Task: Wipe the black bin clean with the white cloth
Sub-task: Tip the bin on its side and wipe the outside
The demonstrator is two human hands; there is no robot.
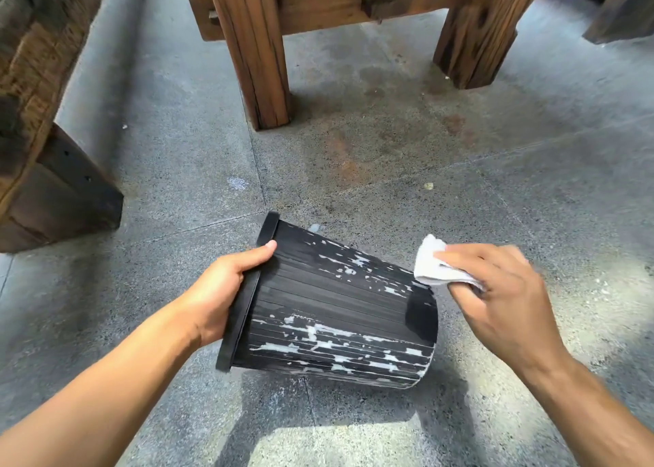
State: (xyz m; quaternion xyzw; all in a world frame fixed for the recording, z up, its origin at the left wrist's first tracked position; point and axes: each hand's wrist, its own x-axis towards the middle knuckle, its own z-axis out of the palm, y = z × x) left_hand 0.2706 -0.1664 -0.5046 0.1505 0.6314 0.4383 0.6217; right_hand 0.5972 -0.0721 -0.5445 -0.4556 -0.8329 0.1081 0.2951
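While white smears still streak the ribbed side of the black bin (329,310), the wiping looks barely begun. The left hand (226,289) clasps its rim, holding it tipped sideways; the right hand (495,289) pinches the white cloth (430,264) at the base end. Beyond the fingers: speckled concrete floor (389,140), then heavy wooden table legs (258,48).

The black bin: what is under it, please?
Under the black bin, held tilted by the left hand, only its shadow on the concrete floor shows; the floor directly beneath is covered.
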